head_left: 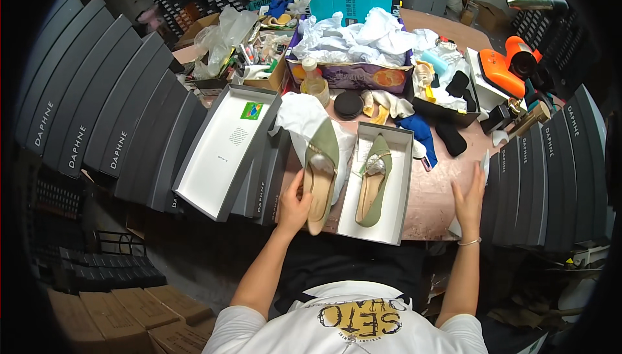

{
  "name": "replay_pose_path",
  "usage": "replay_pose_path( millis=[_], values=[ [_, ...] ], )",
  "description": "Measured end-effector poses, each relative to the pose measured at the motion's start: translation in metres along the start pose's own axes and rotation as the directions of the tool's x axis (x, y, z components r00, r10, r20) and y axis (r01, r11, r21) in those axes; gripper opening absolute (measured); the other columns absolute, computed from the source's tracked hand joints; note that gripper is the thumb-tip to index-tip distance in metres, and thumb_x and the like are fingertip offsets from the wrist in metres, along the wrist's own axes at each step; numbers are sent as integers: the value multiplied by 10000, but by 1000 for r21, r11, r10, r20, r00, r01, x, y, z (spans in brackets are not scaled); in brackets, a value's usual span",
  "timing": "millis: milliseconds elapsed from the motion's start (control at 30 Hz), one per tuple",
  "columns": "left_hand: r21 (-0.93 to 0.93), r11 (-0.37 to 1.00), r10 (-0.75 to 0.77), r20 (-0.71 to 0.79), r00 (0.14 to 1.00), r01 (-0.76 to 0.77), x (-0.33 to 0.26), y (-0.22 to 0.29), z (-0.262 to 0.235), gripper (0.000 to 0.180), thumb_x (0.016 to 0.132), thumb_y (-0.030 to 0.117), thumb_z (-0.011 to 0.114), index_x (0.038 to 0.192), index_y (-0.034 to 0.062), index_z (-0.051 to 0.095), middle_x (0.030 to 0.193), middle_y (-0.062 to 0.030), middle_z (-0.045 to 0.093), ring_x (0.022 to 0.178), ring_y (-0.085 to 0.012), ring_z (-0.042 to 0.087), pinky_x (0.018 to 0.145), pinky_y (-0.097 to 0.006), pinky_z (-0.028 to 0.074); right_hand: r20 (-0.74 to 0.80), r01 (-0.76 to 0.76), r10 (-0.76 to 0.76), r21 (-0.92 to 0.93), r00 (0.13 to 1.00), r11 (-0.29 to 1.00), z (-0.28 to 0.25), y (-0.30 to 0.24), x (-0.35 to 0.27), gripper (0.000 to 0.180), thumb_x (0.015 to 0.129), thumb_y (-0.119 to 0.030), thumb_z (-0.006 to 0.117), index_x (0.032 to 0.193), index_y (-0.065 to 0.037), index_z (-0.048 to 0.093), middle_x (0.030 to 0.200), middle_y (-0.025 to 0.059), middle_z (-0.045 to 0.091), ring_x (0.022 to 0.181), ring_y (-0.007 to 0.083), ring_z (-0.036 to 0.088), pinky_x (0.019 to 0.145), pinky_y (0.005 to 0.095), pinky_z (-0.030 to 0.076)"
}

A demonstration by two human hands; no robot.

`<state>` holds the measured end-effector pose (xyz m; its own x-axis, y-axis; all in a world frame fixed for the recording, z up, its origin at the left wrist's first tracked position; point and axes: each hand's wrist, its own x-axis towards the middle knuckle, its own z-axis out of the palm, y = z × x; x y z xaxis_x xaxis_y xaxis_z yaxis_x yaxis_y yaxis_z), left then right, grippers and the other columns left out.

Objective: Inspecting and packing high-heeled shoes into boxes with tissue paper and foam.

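My left hand is closed on the side of a green pointed flat shoe, toe away from me, with white stuffing inside. White tissue paper lies behind and under that shoe. Right of it, a matching green shoe rests in an open white-lined shoebox at the table's near edge. A grey box lid, white inside with a green sticker, leans to the left. My right hand, fingers spread and holding nothing, is over the table's right side, beside the stacked boxes.
Rows of dark grey shoeboxes stand on the left and the right. A purple carton full of white paper sits at the back, near a bottle and a round black tin. An orange tool lies far right.
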<state>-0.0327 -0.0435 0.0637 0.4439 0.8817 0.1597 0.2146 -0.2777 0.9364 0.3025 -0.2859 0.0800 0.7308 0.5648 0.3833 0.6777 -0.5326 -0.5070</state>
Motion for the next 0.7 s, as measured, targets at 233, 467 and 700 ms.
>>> replay_pose_path(
  millis=[233,467,700],
  values=[
    [394,885,228,96,969,-247,-37,45,-22,412,800,-28,496,1198,-56,598,977,-210,638,827,-366,643,739,-396,517,243,-400,503,-370,830,839,7,74,-47,949,741,-260,767,1511,-136,227,1528,223,258,1320,444,359,1046,514,371],
    [421,847,312,102,945,-325,-45,51,-26,414,801,-13,511,1201,-28,617,932,-183,625,794,-359,623,737,-420,508,227,-442,453,-101,862,891,5,130,-48,699,765,-170,620,1418,-51,398,1408,249,453,1214,435,496,1002,458,430],
    [-96,995,-23,137,990,37,-54,29,-29,406,830,-5,476,1215,-66,590,1059,-172,670,888,-223,673,809,-344,533,310,-136,-9,442,951,887,0,-100,-17,676,932,-209,552,1509,-61,235,1443,256,395,1237,371,513,1048,398,405]
  ],
)
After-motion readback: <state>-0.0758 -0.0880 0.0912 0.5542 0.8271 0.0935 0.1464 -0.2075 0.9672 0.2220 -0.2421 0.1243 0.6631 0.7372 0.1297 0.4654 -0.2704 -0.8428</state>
